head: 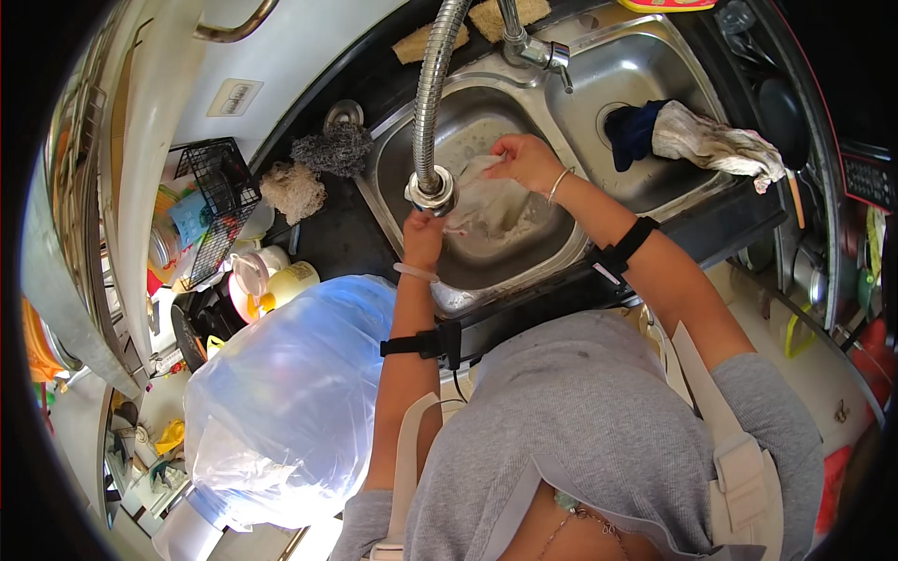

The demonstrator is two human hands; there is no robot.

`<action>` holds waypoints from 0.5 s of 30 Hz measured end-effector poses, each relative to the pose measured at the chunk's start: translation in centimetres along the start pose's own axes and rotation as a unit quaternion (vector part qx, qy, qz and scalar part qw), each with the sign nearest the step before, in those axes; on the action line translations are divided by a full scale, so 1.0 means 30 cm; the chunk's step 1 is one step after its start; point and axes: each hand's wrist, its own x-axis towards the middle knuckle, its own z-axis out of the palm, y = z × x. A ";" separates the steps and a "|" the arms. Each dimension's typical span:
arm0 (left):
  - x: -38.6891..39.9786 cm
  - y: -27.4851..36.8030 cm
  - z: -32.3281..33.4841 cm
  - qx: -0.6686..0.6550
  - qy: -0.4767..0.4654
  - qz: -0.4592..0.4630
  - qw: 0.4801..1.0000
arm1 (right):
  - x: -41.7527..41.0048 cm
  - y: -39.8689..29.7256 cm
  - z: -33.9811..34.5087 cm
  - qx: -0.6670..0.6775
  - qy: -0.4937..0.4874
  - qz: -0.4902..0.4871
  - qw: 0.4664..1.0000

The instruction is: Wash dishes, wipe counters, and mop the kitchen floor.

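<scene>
Over the left basin of a steel double sink (484,277), my right hand (523,163) pinches the upper edge of a thin, pale, translucent item (484,200), perhaps a wet cloth or a plastic bag. My left hand (423,228) is just below the end of a flexible metal faucet hose (429,105), which hides its fingertips. Whether those fingers grip the hose end or the pale item's left edge cannot be told. The item hangs down into the basin, where some water lies.
A dark blue and off-white cloth (701,137) drapes over the right basin. A steel wool scrubber (333,149) and a beige mesh scrubber (293,191) lie left of the sink. A large clear plastic bag (287,400) bulges beside my left forearm. A chrome tap (534,52) stands behind.
</scene>
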 end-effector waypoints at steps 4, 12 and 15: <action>-0.020 0.064 0.083 0.014 0.110 0.116 0.987 | -0.009 0.035 -0.018 -0.172 0.044 -0.056 0.982; -0.073 0.022 0.212 0.424 0.113 0.235 0.868 | -0.055 0.052 0.256 0.541 -0.129 0.287 0.780; -0.119 0.047 0.221 0.147 -0.006 0.008 0.989 | -0.023 0.023 0.269 0.334 -0.085 0.294 0.892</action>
